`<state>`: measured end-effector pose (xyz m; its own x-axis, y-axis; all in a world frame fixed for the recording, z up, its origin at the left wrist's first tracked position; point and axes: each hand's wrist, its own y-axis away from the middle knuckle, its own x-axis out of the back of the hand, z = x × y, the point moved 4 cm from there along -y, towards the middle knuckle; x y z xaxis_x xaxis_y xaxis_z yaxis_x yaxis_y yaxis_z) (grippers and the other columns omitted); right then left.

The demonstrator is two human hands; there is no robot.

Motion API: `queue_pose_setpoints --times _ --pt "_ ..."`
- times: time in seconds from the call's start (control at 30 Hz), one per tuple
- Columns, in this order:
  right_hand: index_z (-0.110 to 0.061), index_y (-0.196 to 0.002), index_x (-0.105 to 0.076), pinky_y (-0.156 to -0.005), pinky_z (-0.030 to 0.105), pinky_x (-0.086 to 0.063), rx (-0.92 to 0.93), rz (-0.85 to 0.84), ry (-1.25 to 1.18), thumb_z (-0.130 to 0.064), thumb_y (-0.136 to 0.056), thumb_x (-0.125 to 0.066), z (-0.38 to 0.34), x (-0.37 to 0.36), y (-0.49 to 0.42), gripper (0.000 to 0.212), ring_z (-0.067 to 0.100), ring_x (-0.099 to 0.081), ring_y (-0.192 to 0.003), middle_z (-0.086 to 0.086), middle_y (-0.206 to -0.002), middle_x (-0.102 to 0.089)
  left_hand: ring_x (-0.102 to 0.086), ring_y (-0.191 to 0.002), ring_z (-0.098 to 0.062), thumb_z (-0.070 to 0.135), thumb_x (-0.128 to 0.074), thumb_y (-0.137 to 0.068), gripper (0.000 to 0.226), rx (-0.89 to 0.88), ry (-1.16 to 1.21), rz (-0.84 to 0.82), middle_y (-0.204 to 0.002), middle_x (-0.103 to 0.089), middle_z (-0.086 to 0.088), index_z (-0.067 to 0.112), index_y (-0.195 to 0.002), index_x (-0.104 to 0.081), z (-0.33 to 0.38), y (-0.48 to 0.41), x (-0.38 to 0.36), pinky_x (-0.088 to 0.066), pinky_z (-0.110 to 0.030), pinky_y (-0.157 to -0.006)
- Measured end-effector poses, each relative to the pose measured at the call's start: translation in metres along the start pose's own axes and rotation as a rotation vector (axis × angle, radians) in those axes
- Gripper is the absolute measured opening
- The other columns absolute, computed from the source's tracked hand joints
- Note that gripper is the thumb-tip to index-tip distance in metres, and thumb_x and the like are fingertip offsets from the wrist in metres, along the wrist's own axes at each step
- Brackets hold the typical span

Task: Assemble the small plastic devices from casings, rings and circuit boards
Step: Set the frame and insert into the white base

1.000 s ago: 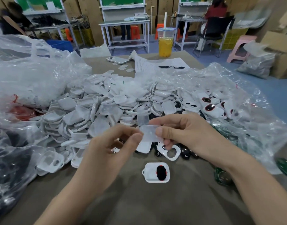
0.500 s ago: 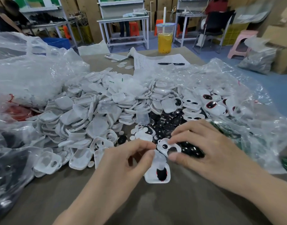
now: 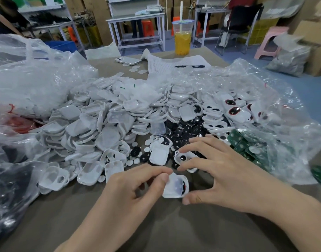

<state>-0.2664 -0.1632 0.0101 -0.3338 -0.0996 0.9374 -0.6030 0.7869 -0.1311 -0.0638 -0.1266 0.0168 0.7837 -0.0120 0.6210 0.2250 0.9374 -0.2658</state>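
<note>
Casing (image 3: 174, 188) open face up, black insert (image 3: 184, 186) rightward, long axis unclear. Left hand (image 3: 130, 190) pinches its left edge; right hand (image 3: 228, 175) splayed, thumb at its corner. Bare table (image 3: 156, 230) nearside, parts pile (image 3: 94, 128) beyond.

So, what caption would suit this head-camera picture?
Left hand pinches a white casing on the table; right hand touches it, beside a heap of plastic shells.

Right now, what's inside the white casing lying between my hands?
A clear plastic piece lies in the white casing, with a black, red-edged part showing at its right. The left grip covers the casing's left edge, and anything under the clear piece is hidden.
</note>
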Motion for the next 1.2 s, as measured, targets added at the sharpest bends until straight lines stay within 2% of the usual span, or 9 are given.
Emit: queue_pose_setpoints --times 0.07,0.2,0.37,0.47,0.67,0.83,0.9,1.03,1.2 --pt "-0.045 -0.119 -0.062 -0.125 0.035 -0.01 0.0 -0.003 0.003 -0.087 -0.077 -0.044 -0.001 -0.001 0.0 0.063 0.0 -0.016 -0.147 -0.026 -0.143 -0.041 -0.066 -0.075 -0.005 0.051 -0.058 -0.093 0.017 -0.007 0.012 -0.013 -0.086 -0.071 0.02 0.052 -0.106 -0.069 0.0 0.0 -0.001 -0.04 -0.005 -0.059" --pt "-0.048 -0.117 -0.06 -0.125 0.033 0.005 0.008 -0.014 0.0 -0.089 -0.078 -0.04 -0.002 -0.004 -0.002 0.061 -0.002 -0.008 -0.149 -0.031 -0.143 -0.036 -0.055 -0.06 0.006 0.049 -0.056 -0.091 0.024 -0.047 -0.009 -0.02 -0.077 -0.065 0.025 0.042 -0.102 -0.076 0.0 0.0 -0.003 -0.032 0.0 -0.053" --pt "-0.048 -0.115 -0.06 -0.124 0.031 0.007 0.009 0.003 0.0 -0.088 -0.079 -0.04 0.0 -0.006 -0.001 0.057 -0.003 -0.006 -0.149 -0.03 -0.143 -0.036 -0.048 -0.053 0.013 0.047 -0.055 -0.092 0.025 -0.067 -0.033 -0.005 -0.074 -0.062 0.028 0.039 -0.104 -0.076 0.0 0.001 -0.003 -0.03 0.003 -0.053" --pt "-0.048 -0.115 -0.06 -0.123 0.029 0.009 0.016 0.005 0.0 -0.088 -0.08 -0.04 0.0 -0.006 -0.001 0.057 -0.003 -0.006 -0.149 -0.03 -0.144 -0.035 -0.05 -0.054 0.01 0.048 -0.055 -0.093 0.026 -0.067 -0.018 -0.019 -0.077 -0.063 0.027 0.039 -0.105 -0.076 0.0 0.001 -0.004 -0.031 0.001 -0.054" --pt "-0.049 -0.115 -0.059 -0.125 0.037 0.006 0.024 0.012 0.015 -0.087 -0.081 -0.04 0.001 -0.008 -0.002 0.055 -0.001 -0.006 -0.15 -0.028 -0.144 -0.037 -0.051 -0.055 0.007 0.047 -0.061 -0.093 0.022 -0.053 0.001 -0.051 -0.072 -0.063 0.021 0.039 -0.107 -0.075 -0.003 0.001 -0.005 -0.032 -0.001 -0.055" --pt "-0.049 -0.117 -0.057 -0.125 0.036 0.009 0.038 0.02 -0.008 -0.086 -0.08 -0.043 0.0 -0.008 -0.001 0.054 -0.001 -0.006 -0.15 -0.028 -0.144 -0.037 -0.051 -0.054 0.009 0.05 -0.057 -0.088 0.029 -0.057 0.003 -0.053 -0.065 -0.056 0.03 0.037 -0.106 -0.076 0.0 0.0 -0.006 -0.032 0.0 -0.054" --pt "-0.048 -0.117 -0.057 -0.125 0.036 0.004 0.06 0.059 -0.029 -0.084 -0.081 -0.047 -0.002 -0.005 -0.001 0.052 0.0 -0.013 -0.149 -0.027 -0.141 -0.041 -0.053 -0.057 0.006 0.05 -0.06 -0.091 0.024 -0.053 -0.013 -0.062 -0.071 -0.06 0.03 0.039 -0.107 -0.075 0.0 0.001 -0.006 -0.034 -0.001 -0.056" --pt "-0.042 -0.1 -0.065 -0.121 0.044 -0.026 0.139 0.169 -0.065 -0.069 -0.084 -0.061 -0.008 0.002 -0.001 0.031 0.001 -0.045 -0.127 -0.026 -0.119 -0.057 -0.062 -0.069 -0.002 0.043 -0.062 -0.092 0.022 -0.031 -0.032 -0.11 -0.089 -0.067 0.027 0.041 -0.109 -0.074 -0.004 0.001 -0.008 -0.04 -0.007 -0.062" --pt "-0.041 -0.093 -0.069 -0.116 0.041 -0.032 0.172 0.132 -0.059 -0.063 -0.086 -0.064 -0.008 -0.001 -0.001 0.023 0.001 -0.05 -0.115 -0.027 -0.105 -0.062 -0.067 -0.076 -0.009 0.046 -0.061 -0.093 0.021 -0.056 -0.038 -0.115 -0.097 -0.068 0.025 0.047 -0.113 -0.067 -0.005 0.001 -0.009 -0.049 -0.017 -0.066"
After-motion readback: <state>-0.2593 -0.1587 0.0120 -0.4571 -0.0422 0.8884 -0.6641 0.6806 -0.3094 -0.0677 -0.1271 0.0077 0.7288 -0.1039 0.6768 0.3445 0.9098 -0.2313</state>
